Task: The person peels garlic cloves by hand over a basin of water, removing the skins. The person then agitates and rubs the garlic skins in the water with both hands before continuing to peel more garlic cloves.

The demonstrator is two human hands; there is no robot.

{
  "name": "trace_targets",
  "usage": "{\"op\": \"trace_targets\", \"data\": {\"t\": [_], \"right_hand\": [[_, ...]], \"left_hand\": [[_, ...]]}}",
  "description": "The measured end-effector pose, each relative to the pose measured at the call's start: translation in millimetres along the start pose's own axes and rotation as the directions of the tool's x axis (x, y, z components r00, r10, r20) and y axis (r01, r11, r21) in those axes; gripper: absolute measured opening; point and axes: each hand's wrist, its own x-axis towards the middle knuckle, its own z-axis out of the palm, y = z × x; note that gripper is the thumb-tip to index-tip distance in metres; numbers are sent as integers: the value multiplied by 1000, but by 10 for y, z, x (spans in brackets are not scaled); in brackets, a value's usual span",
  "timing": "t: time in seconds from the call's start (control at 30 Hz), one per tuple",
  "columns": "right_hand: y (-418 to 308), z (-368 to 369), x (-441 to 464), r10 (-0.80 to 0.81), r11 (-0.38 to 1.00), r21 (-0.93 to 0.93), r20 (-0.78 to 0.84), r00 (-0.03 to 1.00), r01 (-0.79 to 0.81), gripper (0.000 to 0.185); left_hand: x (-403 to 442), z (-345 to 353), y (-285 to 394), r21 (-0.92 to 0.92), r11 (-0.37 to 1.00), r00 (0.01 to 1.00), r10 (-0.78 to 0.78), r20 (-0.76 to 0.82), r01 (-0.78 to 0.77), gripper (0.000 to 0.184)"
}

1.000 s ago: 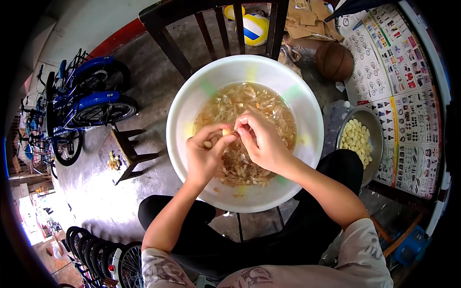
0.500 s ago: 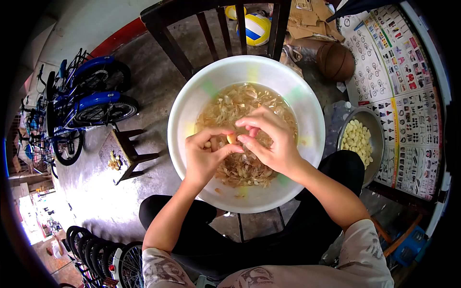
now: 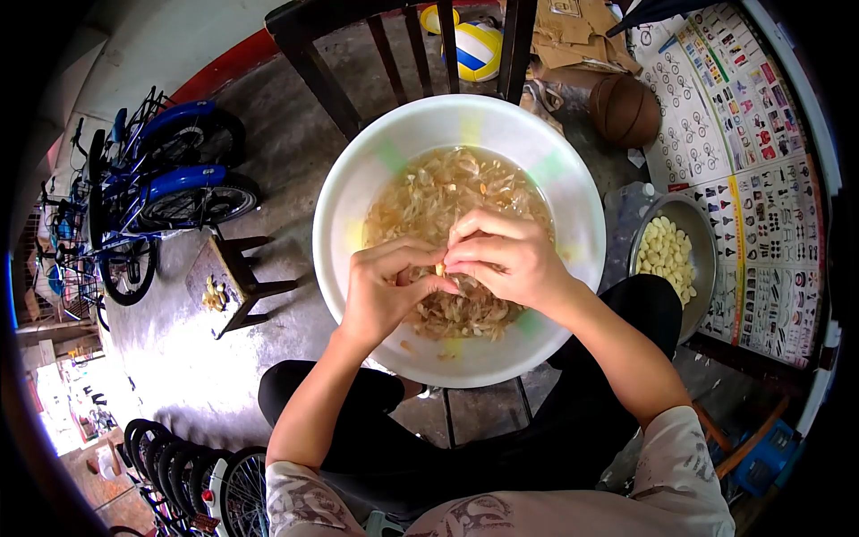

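Holding a small pale clove (image 3: 440,268) between thumb and fingertips of the left hand (image 3: 380,291), the rest of those fingers curled. Meeting it from the opposite side with the right hand (image 3: 514,264), thumb and fingers drawn narrow together, tips right at the clove. Hard to tell at this size whether to call that a grip on the clove itself or on loose skin.

Directly beneath both hands, a wide white basin (image 3: 343,215), partly filled with brownish water and a thick drift of papery skins (image 3: 447,183). Out to the right of the right hand, just past the dark-trousered right knee (image 3: 649,309), a metal bowl (image 3: 705,246) with a heap of pale cloves (image 3: 667,259). Well to the left of the left hand, a low stool (image 3: 208,267) with a cluster of small pieces (image 3: 213,294) on top.

Liable to lose the clove through slick fingertips, given so little surface to pinch; then to drop it straight below, hard to find among the skins. Liable also to gouge the flesh by digging a nail too deep, or to knock the bowl by swinging that knee outward.
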Motion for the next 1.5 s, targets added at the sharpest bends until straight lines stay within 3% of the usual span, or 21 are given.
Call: {"op": "trace_targets", "data": {"t": [0.1,0.17,0.3,0.4,0.47,0.5,0.57,0.6,0.67,1.27,1.5], "right_hand": [[-32,-29,5,-58,984,-162,75,995,69,8],[-22,-18,13,-73,978,-186,107,992,92,7],[-30,-27,12,-66,957,-261,230,971,127,5],[-28,-8,9,-7,984,-176,198,980,43,6],[-57,-14,2,35,988,-152,181,983,-7,9],[-64,-18,1,76,990,-128,166,983,-55,13],[-45,-26,8,66,993,-104,165,984,-49,15],[-36,-31,8,57,996,-80,162,985,-45,18],[-24,-48,6,43,996,-80,182,982,-29,19],[-2,-41,-8,143,990,-18,141,980,-142,15],[-53,-70,1,177,982,26,202,963,-186,17]], "left_hand": [[-12,-18,18,-7,1000,999,-29,32,29,25],[-6,-23,14,-9,999,998,32,63,-32,25],[-3,-27,23,8,1000,996,-29,80,29,24],[7,-4,23,-39,997,998,-60,36,62,18],[-15,-15,4,-114,951,957,-280,77,288,22],[-22,-19,-19,-114,951,957,-281,77,288,22],[-30,-20,-89,-327,855,915,-389,105,401,27],[-31,-8,-119,-328,856,915,-389,103,401,27],[-33,29,-171,-655,677,928,-358,105,336,27],[-2,12,-195,-501,801,941,-233,244,328,21],[-11,-18,-206,-582,752,948,-203,244,311,20]]}}
